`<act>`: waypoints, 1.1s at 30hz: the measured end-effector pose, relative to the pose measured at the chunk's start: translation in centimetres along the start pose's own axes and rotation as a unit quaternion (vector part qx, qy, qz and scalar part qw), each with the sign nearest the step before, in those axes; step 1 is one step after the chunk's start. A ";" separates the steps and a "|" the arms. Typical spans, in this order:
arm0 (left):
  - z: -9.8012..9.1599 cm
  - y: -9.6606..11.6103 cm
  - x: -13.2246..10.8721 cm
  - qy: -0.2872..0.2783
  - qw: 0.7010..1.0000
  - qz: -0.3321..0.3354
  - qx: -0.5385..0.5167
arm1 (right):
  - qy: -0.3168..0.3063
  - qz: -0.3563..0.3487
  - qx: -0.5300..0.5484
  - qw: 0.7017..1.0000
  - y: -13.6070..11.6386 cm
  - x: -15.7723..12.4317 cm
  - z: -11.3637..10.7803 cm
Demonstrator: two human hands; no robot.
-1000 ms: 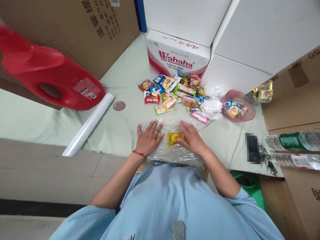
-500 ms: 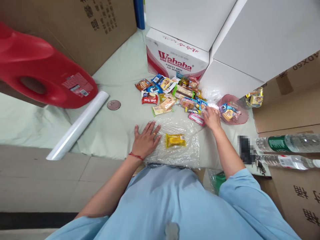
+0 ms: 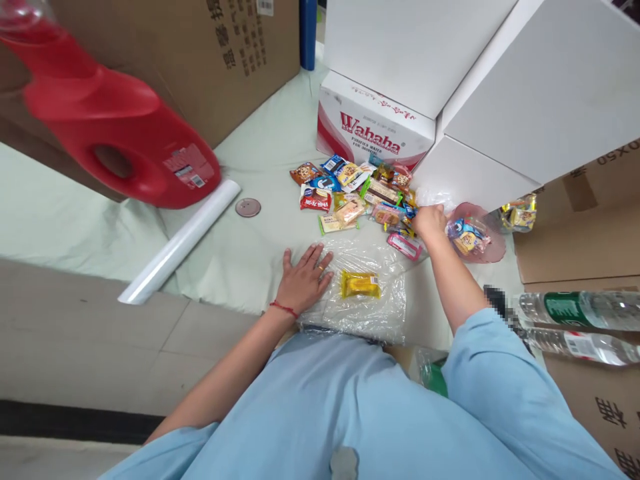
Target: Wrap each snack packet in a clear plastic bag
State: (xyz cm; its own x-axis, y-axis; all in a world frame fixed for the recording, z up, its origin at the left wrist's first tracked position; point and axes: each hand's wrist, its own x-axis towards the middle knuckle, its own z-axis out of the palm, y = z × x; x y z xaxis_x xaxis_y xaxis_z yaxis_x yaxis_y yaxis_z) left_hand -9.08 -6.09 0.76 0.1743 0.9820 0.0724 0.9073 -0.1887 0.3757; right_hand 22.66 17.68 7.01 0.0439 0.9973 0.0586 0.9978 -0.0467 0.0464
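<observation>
My left hand (image 3: 304, 279) lies flat, fingers spread, on the left edge of a clear sheet of plastic film (image 3: 387, 323). A yellow wrapped snack (image 3: 361, 285) rests on that film, to the right of the hand. At the right end of a pile of packaged snacks (image 3: 383, 191) is my right hand (image 3: 430, 223), its fingers curled down and closed. Whatever is between those fingers is hidden. Just in front of its wrist sits a pink packet (image 3: 405, 245). Beside the hand, a pink translucent bowl (image 3: 495, 247) contains several snacks.
A white film roll (image 3: 180, 241) lies on the left, near a red jug (image 3: 150, 147) and a round pinkish disc (image 3: 249, 207). Behind the pile stand a Wahaha carton (image 3: 375, 130) and white boxes (image 3: 490, 100). Water bottles (image 3: 590, 310) lie at right; crumpled clear plastic (image 3: 434, 196) is behind my right hand.
My right hand has shifted left from the white crumpled plastic beside the bowl to the snack pile's right end. The left hand stays flat on the film. The view has tilted slightly.
</observation>
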 end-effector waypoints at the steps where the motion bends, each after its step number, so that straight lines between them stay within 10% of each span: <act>1: 0.0 0.0 0.0 -0.001 1.000 0.001 0.002 | 0.031 -0.009 0.012 0.999 0.3 -0.3 -0.3; 10: 0.0 0.0 0.1 0.004 1.000 0.005 0.007 | 0.240 -0.089 0.248 0.934 2.2 -4.0 -4.4; 17: -0.1 0.1 0.1 -0.002 1.000 -0.005 0.013 | 0.033 -0.051 0.536 0.842 0.4 -13.4 -1.1; 23: -0.1 0.2 0.1 -0.012 1.000 -0.007 0.021 | -0.079 -0.098 0.483 0.867 -2.2 -19.6 1.1; 33: -0.1 0.3 0.2 -0.015 0.999 -0.012 0.044 | 0.006 -0.224 0.294 0.929 -5.9 -20.6 1.3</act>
State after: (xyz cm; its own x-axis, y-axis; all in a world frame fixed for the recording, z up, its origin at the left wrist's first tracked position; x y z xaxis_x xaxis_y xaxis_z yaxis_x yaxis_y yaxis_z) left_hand -8.82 -5.95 0.98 0.1626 0.9860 0.0366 0.9410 -0.1661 0.2949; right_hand 15.96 -2.54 4.26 -0.3790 0.9086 0.1758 0.7706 0.4150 -0.4837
